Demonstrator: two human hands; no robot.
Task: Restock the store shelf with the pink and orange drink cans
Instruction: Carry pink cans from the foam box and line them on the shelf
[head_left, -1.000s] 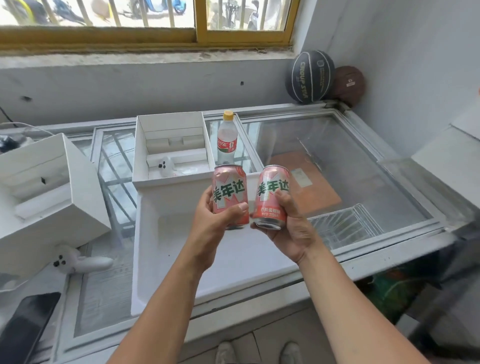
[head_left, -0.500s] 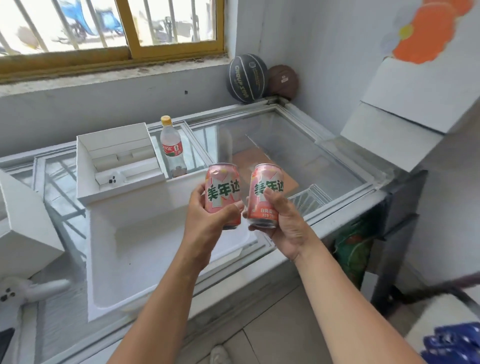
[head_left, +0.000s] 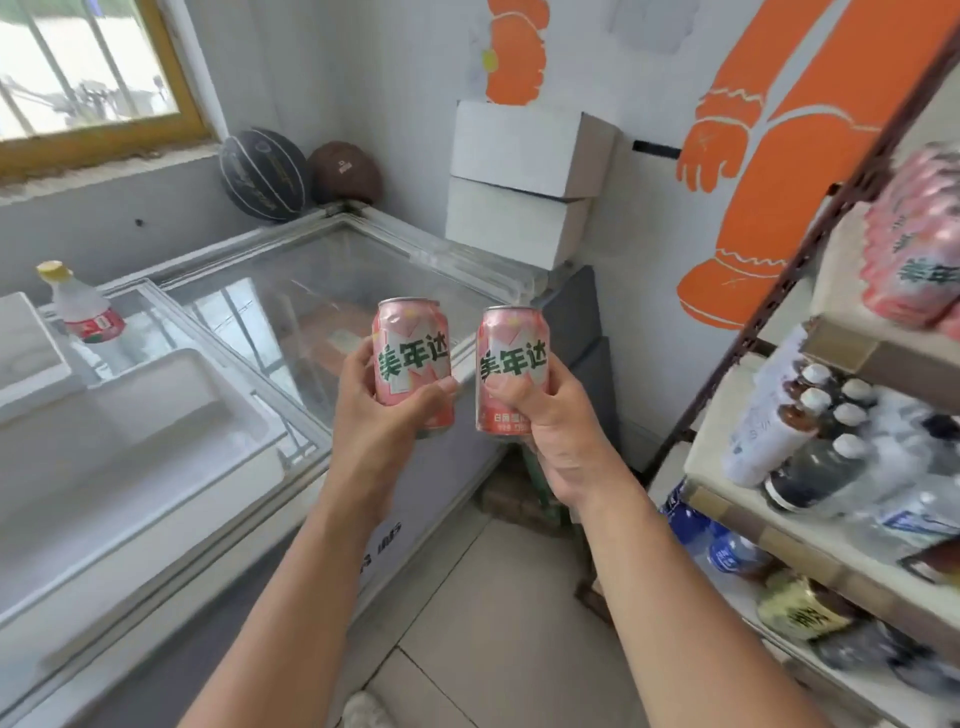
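The person holds two pink drink cans upright, one in each hand, out in front of the body. The left hand (head_left: 379, 415) grips the left can (head_left: 410, 348) round its lower half, with the thumb across the front and the fingers curled behind. The right hand (head_left: 550, 431) grips the right can (head_left: 511, 358) the same way, its thumb pressed on the label just under the green characters. The cans are side by side, near each other but apart (a clear gap shows between them). Both are in the air above the near corner of the chest freezer (head_left: 363, 260), left of the store shelf (head_left: 857, 358). The shelf stands at the right edge of the view. Its upper board carries a blurred cluster of the same pink cans (head_left: 914, 260), and the board below carries dark bottles (head_left: 815, 415) with white caps. Two basketballs (head_left: 265, 174) rest in the far corner, and two white boxes (head_left: 524, 182) are stacked by the wall
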